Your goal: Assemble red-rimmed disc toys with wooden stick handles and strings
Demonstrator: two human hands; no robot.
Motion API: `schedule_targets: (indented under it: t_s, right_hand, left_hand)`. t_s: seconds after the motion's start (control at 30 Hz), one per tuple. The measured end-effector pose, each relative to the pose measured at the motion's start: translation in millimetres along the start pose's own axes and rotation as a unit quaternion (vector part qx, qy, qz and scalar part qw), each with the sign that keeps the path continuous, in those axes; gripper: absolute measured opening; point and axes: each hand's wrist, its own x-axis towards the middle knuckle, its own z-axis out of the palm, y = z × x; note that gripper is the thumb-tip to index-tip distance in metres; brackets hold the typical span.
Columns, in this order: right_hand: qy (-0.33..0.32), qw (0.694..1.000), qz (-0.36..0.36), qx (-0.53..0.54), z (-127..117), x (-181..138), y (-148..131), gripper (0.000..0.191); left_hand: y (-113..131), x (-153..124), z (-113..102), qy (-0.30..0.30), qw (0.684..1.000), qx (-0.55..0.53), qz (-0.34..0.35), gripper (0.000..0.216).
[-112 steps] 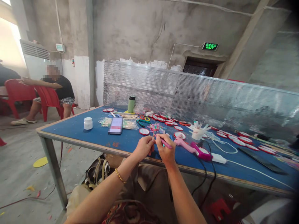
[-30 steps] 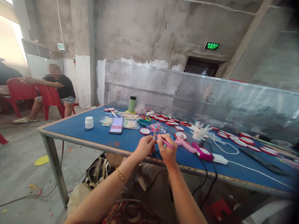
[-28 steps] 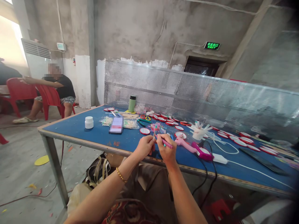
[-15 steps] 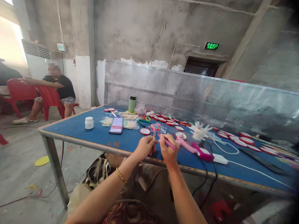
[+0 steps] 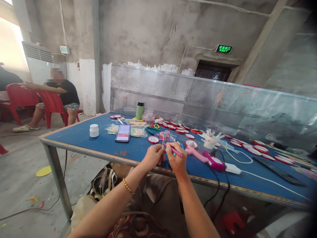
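My left hand is closed round a thin wooden stick that points up and has a coloured tip. Right beside it, my right hand pinches a pink pen-like tool whose front end meets the stick. Both hands hover just above the near edge of the blue table. A gold bead bracelet sits on my left wrist. A pink glue gun lies on the table just right of my right hand.
Red-rimmed round discs, a white cup with sticks, a white jar, a green bottle, scissors and white cables lie on the table. A perforated metal screen backs it. Another person sits on red chairs at left.
My right hand lifted the pink tool slightly away from the stick half a second ago and has brought it back against it. The left hand has barely moved.
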Motion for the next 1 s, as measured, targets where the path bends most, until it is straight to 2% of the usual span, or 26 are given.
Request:
schedule_targets:
  t_s: [0.77,1.0]
  right_hand:
    - [0.010,1.000,-0.004,-0.012,-0.1,-0.9,2.4,0.017]
    - [0.032,0.999,0.012,-0.015,-0.8,-0.2,0.9,0.018]
  left_hand:
    - [1.1,-0.1,0.8,0.003,1.000,-0.006,-0.007,0.029]
    - [0.9,-0.1,0.1,-0.003,1.000,-0.010,-0.008,0.026]
